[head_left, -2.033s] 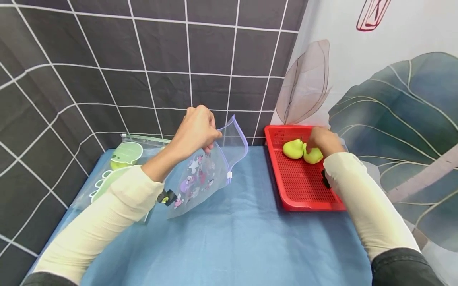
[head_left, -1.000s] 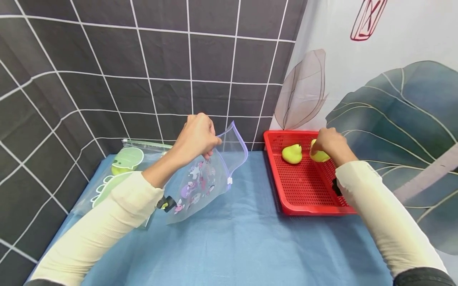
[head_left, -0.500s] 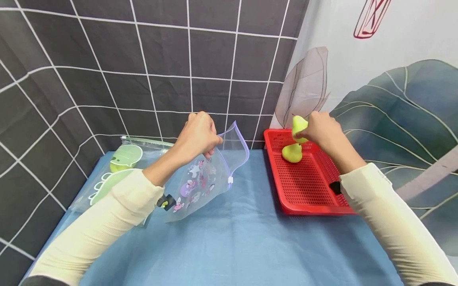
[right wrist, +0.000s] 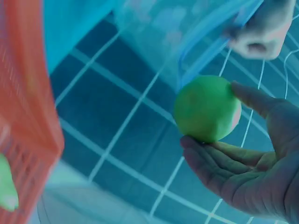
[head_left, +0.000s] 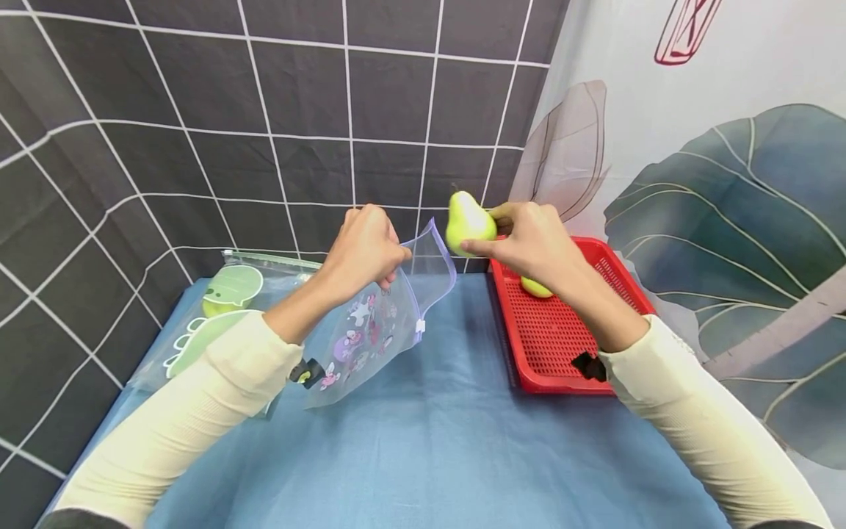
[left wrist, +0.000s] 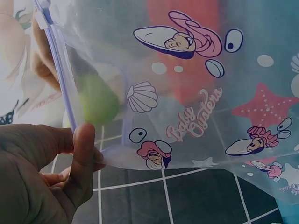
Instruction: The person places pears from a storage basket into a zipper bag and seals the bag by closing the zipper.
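My left hand [head_left: 369,246] pinches the upper edge of a clear zip bag [head_left: 360,342] printed with cartoon figures and shells. The bag's purple-edged mouth gapes toward the right, its white slider hanging at the lower corner. Between the thumb and fingers of my right hand [head_left: 529,239] is a yellow-green pear [head_left: 468,224], raised just right of the bag's mouth. In the left wrist view the pear [left wrist: 99,100] shows blurred through the plastic. A second pear [head_left: 535,287] lies in the red basket [head_left: 555,383], partly hidden behind my right hand.
At the left on the blue cloth [head_left: 423,455] lies another clear bag [head_left: 277,273] with a green zip edge. A round green animal shape [head_left: 233,285] shows on it, and my left sleeve covers part of it. Dark grid-patterned fabric [head_left: 297,95] stands behind.
My right hand has picked one pear out of the red basket and carried it left to the bag's mouth. The left hand and bag have stayed nearly still.
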`<action>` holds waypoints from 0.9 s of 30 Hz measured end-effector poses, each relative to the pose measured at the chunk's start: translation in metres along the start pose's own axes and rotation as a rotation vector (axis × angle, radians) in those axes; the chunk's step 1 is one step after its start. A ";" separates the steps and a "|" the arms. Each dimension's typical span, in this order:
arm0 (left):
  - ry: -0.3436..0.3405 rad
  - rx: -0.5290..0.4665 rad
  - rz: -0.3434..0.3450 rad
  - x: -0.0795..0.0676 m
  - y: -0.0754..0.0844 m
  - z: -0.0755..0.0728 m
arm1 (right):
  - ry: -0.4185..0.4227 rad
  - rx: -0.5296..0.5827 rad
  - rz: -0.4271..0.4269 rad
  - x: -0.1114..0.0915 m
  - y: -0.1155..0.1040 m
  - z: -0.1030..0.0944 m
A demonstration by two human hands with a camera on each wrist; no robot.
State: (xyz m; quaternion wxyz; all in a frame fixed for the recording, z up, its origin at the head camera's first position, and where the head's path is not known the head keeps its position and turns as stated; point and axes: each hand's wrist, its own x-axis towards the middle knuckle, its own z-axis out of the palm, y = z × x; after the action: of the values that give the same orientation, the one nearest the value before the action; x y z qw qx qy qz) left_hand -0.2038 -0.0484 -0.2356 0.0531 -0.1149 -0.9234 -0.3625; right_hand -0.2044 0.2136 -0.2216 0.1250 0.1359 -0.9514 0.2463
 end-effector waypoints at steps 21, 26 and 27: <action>0.011 -0.047 0.001 0.003 0.002 -0.004 | -0.171 0.099 0.003 -0.012 -0.013 0.036; 0.011 -0.036 -0.016 0.003 0.002 -0.003 | -0.179 0.105 0.036 -0.013 -0.008 0.033; 0.013 -0.037 -0.015 0.003 0.002 -0.003 | -0.176 0.107 0.044 -0.013 -0.005 0.032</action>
State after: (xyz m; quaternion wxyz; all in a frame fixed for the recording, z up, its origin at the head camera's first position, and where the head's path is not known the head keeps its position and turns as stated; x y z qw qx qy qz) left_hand -0.2060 -0.0487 -0.2322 0.0545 -0.1066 -0.9169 -0.3807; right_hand -0.1963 0.1953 -0.2505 0.0281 0.1428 -0.9470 0.2864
